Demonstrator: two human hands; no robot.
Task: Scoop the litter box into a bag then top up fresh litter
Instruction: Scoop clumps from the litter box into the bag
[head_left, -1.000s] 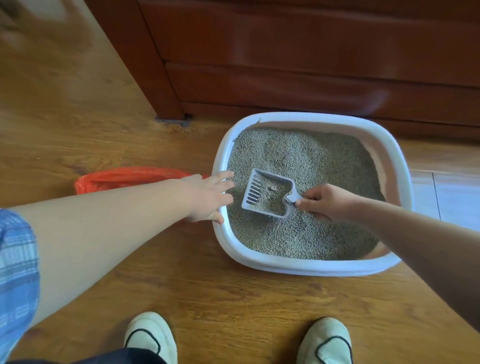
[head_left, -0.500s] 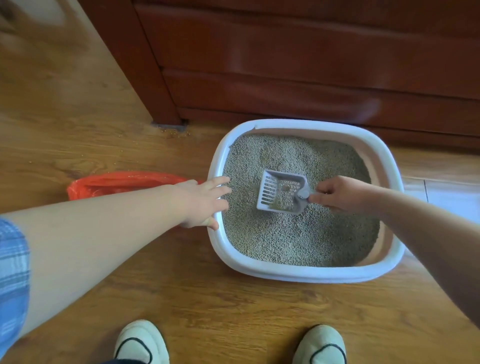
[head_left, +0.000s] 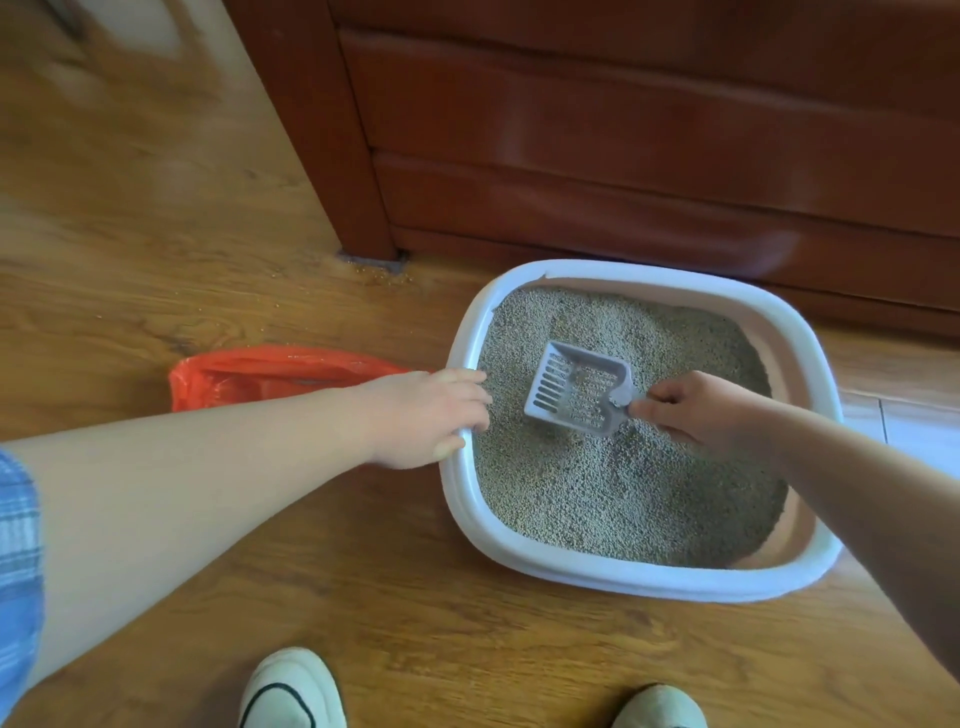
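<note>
Head view: litter box (head_left: 623, 581) sits on the wood floor (head_left: 363, 597), against a dark cabinet (head_left: 623, 156). Left hand (head_left: 426, 415) curls over its left rim, gripping. Right hand (head_left: 696, 410) pinches the scoop (head_left: 576, 395) handle, mid-box over the litter (head_left: 623, 493). Orange bag (head_left: 270, 374) lies left of the box, partly behind the left forearm (head_left: 208, 467). Stray grains (head_left: 374, 270) by the cabinet foot.

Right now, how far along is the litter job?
Early. Done: bag lies on the floor left of the box. In hand: right hand holds the scoop, which looks nearly empty, at the litter; left hand grips the box rim. Left: bagging scoops and topping up; no fresh litter supply in view.
</note>
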